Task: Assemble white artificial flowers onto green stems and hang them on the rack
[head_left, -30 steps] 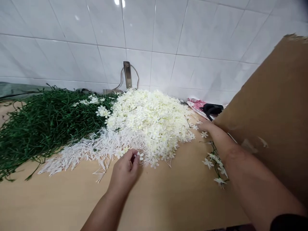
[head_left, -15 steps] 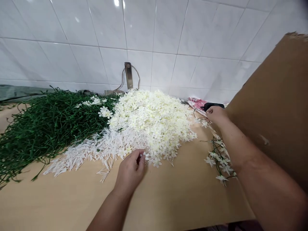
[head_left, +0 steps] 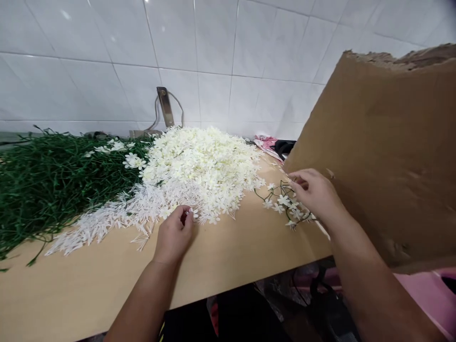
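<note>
A big heap of cream artificial flowers lies on the wooden table. In front of it spreads a layer of thin white plastic stamens. My left hand rests at the heap's near edge, fingers pinched together on a small white flower piece. My right hand is curled over a green sprig with several white flowers, its fingers touching the stem. Whether it grips the stem I cannot tell.
A pile of green plastic stems covers the table's left side. A large brown cardboard sheet stands at the right. A black object on pink cloth lies by the tiled wall. A metal bracket with wire stands behind the heap.
My right hand has drawn back from the black object near the wall to the flowered sprig. The camera has swung right and down, showing the table's front edge. The left hand stays pinched.
</note>
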The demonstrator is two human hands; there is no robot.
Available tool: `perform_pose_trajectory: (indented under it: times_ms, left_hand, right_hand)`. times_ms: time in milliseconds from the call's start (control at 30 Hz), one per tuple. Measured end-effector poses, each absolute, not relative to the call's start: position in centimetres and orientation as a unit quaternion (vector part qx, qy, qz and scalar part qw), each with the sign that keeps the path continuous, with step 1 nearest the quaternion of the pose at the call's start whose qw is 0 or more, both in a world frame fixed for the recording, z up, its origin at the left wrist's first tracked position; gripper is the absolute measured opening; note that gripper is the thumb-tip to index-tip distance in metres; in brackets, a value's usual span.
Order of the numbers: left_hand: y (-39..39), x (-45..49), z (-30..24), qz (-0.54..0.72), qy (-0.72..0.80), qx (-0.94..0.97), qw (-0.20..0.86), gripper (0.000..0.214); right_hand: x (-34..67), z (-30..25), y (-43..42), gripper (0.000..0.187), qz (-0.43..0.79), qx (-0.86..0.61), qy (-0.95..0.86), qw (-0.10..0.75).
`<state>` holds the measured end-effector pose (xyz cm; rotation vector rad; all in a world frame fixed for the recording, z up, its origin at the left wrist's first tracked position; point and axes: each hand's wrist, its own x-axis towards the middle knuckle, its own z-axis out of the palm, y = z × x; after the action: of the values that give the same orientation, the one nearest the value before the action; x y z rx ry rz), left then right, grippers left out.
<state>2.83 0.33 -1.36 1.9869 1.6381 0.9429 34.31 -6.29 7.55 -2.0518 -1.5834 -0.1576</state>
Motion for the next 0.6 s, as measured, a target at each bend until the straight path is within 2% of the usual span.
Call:
perform_pose_trajectory:
  times_ms: [100,267,600]
  left_hand:
    - [0.5,2.8,-1.7,0.337,0.584,0.712,0.199,0.019]
    - [0.5,2.9,-1.6,0.329,0.58,0.719,0.194,0.02]
    - [0.3,3.0,-1.3,0.335,0.585,0.714,0.189,0.02]
  right_hand:
    - [33.9,6.0,-12.7,0.017,-0.026,-0.681,-0.646,0.342]
    - [36.0,2.4,-19.5,0.02,0.044,-0.735,-0.595,0.323]
    - [38.5,0.4,-19.9,0.024,0.044,-0.789,-0.527,0.315]
